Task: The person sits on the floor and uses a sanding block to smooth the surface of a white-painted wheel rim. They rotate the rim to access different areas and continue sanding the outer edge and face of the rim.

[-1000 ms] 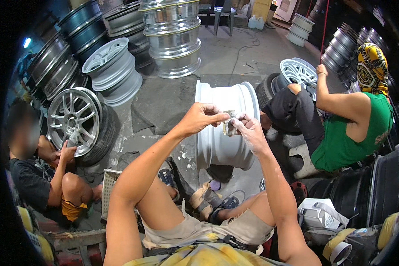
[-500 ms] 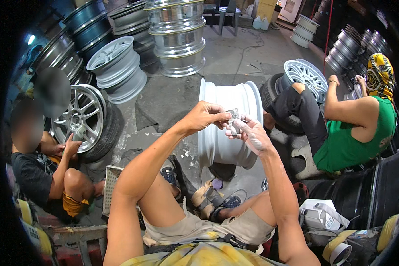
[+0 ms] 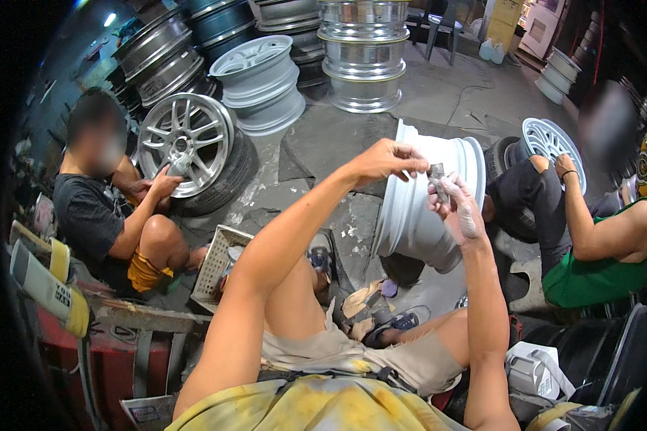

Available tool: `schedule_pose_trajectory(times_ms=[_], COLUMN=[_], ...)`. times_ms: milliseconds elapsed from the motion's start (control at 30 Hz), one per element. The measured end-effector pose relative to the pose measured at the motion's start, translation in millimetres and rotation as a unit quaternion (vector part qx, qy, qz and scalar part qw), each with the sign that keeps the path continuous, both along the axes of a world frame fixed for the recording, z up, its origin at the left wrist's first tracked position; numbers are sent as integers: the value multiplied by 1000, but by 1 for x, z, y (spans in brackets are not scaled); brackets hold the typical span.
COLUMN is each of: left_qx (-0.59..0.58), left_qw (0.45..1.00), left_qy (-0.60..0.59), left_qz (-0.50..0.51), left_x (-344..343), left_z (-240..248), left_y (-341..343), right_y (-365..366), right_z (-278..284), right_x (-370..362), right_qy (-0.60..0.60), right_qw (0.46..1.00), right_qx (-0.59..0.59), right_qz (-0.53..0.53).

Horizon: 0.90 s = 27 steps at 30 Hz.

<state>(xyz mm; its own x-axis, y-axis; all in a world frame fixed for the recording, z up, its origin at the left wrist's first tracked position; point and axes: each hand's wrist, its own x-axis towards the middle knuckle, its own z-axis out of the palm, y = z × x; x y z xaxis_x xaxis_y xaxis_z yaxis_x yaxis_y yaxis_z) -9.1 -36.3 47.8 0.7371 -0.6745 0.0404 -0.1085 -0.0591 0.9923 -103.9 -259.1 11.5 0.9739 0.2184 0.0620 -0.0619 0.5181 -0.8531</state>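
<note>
A small grey folded piece that looks like sandpaper [image 3: 438, 176] is pinched in the fingers of my right hand [image 3: 459, 205], which are coated in pale dust. My left hand [image 3: 394, 159] is just to the left of it, thumb and fingers a little apart, the fingertips close to the piece's edge. Both hands are raised above a light grey wheel rim [image 3: 417, 226], which stands on its edge in front of my knees. Part of the rim's upper side is hidden behind my hands.
To the left, a person sits by a silver spoked wheel [image 3: 182, 144] leaning on a tyre [image 3: 230, 172]. A perforated crate [image 3: 212, 267] is near my left leg. At right, a person in a green top [image 3: 604, 266] works at another rim [image 3: 553, 147]. Stacked rims [image 3: 363, 65] stand behind.
My view has turned left, so the surroundings appear farther right. The left fingers have come away from the grey piece, and the right hand still holds it.
</note>
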Motion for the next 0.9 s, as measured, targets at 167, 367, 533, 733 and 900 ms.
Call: schedule_pose_trajectory(times_ms=[167, 367, 533, 733, 900], left_qx=[260, 261, 243, 306, 349], left_qw=[891, 908, 946, 898, 865], left_qy=[-258, -219, -175, -165, -76], left_qz=[269, 246, 126, 269, 351], left_x=[46, 36, 21, 47, 92], left_z=[-47, -127, -116, -90, -86], left_y=[10, -8, 8, 9, -53], right_y=[-20, -31, -32, -11, -2], right_z=[-25, -43, -44, -43, -49], right_x=[-7, -26, -43, -69, -75], right_qy=[-52, -71, -199, -227, -186], right_qw=[968, 826, 718, 693, 670], right_qx=[-201, -480, -579, -620, -654], right_qz=[-139, -286, -330, -291, -297])
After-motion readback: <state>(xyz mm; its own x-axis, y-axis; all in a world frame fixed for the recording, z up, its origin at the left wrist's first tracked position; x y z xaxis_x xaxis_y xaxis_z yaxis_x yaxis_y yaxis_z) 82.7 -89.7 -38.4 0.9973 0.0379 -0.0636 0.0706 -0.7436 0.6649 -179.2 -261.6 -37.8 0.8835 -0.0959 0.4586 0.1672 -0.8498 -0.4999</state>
